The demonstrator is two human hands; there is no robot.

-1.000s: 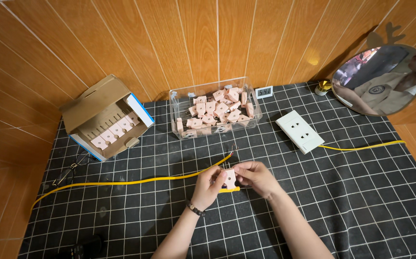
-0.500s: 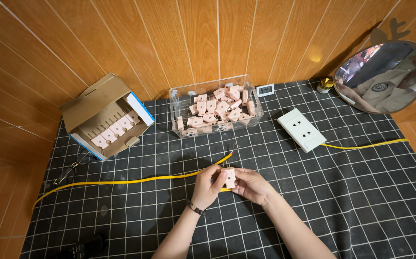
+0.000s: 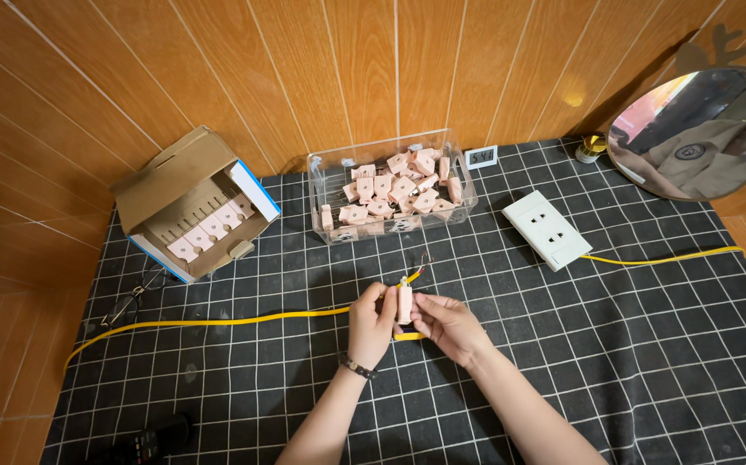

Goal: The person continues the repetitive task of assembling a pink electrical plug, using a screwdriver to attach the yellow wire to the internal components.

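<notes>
Wiring step, centre of frame: left hand (image 3: 371, 323) and right hand (image 3: 446, 325) both pinch pink plug part (image 3: 405, 302) on yellow cable (image 3: 218, 323). Next move likely needs bare wire ends (image 3: 423, 263) seated precisely.

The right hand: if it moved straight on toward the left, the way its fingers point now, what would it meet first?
The right hand would first meet the small pink plug that its fingertips already touch, then the left hand holding it from the other side. The yellow cable lies farther along, probably below that line.
</notes>
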